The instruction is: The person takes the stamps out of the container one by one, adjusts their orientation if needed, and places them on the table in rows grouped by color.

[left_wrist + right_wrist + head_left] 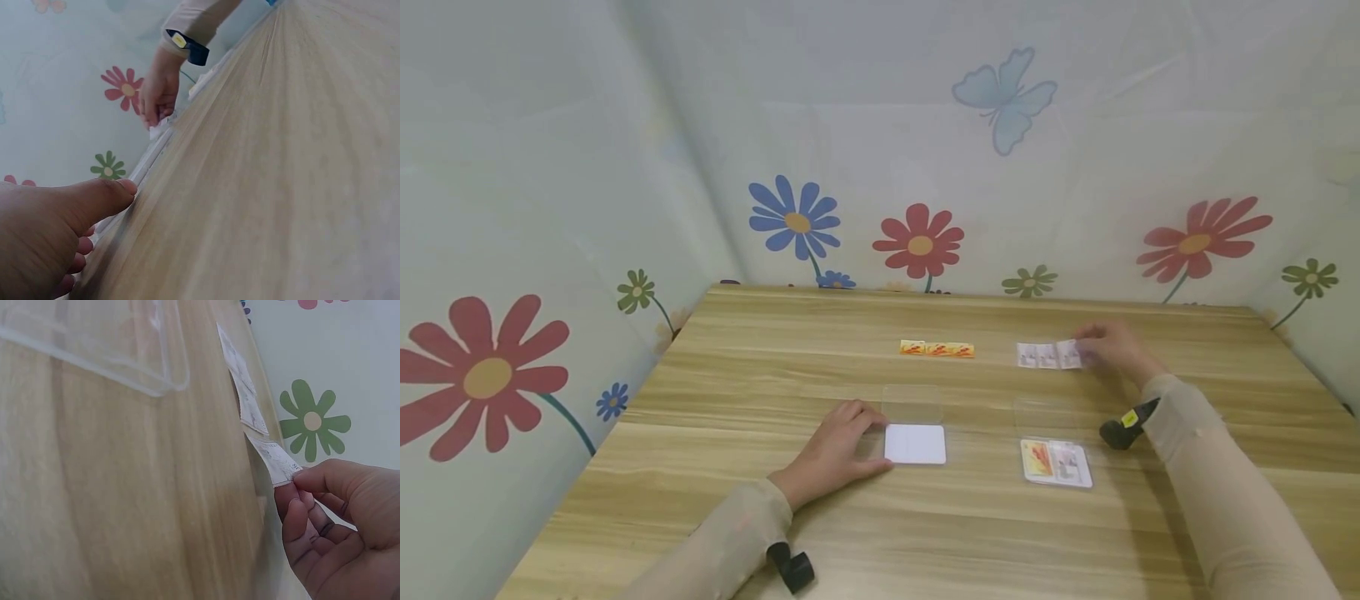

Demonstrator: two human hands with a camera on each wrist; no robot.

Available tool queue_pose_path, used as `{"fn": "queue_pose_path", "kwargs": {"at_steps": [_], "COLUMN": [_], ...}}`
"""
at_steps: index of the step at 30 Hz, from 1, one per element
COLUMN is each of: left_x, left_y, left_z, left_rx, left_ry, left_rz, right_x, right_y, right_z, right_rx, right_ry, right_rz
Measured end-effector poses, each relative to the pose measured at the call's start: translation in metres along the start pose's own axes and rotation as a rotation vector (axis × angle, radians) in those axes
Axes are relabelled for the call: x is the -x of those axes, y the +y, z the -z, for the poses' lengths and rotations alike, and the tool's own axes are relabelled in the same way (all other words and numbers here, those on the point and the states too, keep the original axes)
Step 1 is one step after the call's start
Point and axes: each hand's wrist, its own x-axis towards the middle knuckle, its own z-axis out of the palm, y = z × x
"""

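Observation:
My right hand [1108,348] pinches the rightmost of a row of pale printed stamps [1037,356] between thumb and index finger. In the right wrist view that stamp [275,461] is tilted, its end at the fingertips; the others lie beyond it. My left hand [838,450] rests at the left edge of a clear hinged plastic case, thumb at its near corner and index finger near the hinge. A white card [915,444] lies in this case, whose transparent lid [912,403] is folded back. In the left wrist view the thumb [103,197] touches the case edge.
Right of centre, a second clear case [1057,463] holds an orange stamp and a pale one, its lid [1045,417] laid back. Orange stamps [937,349] lie in a row farther back. A patterned curtain [850,125] hangs behind the wooden table [970,525].

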Motion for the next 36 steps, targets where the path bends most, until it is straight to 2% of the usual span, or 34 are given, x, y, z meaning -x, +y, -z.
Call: {"fn": "queue_pose_path", "kwargs": {"at_steps": [36], "left_x": [0.0002], "left_y": [-0.0007], "left_z": [0.0006], "left_rx": [-0.016], "left_ry": [0.015], "left_rz": [-0.022], "right_x": [0.0], "right_y": [-0.0027], "right_z": [-0.0087], "right_rx": [-0.054], "right_ry": [0.005], "right_rz": [-0.081]}}
